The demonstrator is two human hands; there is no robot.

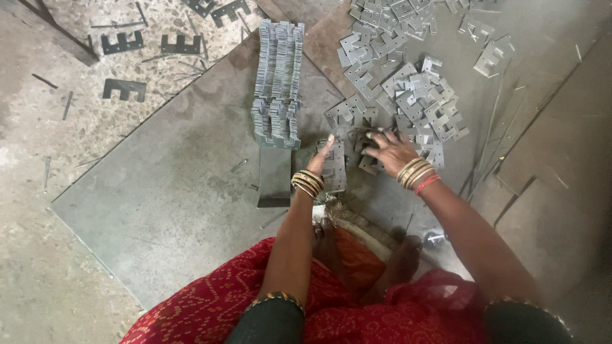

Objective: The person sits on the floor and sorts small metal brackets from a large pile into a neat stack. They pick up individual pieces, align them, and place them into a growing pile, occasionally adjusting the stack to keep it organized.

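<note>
The person sits on the floor [38, 267] at the near edge of a large grey metal sheet [172, 191] laid flat on it, red patterned cloth [210, 306] over the lap. The left hand [320, 159] rests edge-on against a small stack of flat metal plates [334, 167] lying near the middle of the sheet, fingers extended and thumb raised; it braces the stack rather than closing around it. The right hand [390, 151], just beside it and apart from it, lies palm down with fingers spread on loose plates at the near end of the loose pile [414, 95]; whether the fingers pinch a plate cannot be told. Both wrists carry bangles. The pile of notched grey plates spreads from the right hand towards the far right corner of the sheet. Left of the hands, a long row of plates stacked on edge [278, 83] runs towards the far edge, its near end on a narrow grey strip [274, 181]. On the floor beyond the sheet's far left corner lie dark E-shaped cut-outs [124, 89] and thin metal slivers. Further sheets [554, 153] overlap at the right side.
</note>
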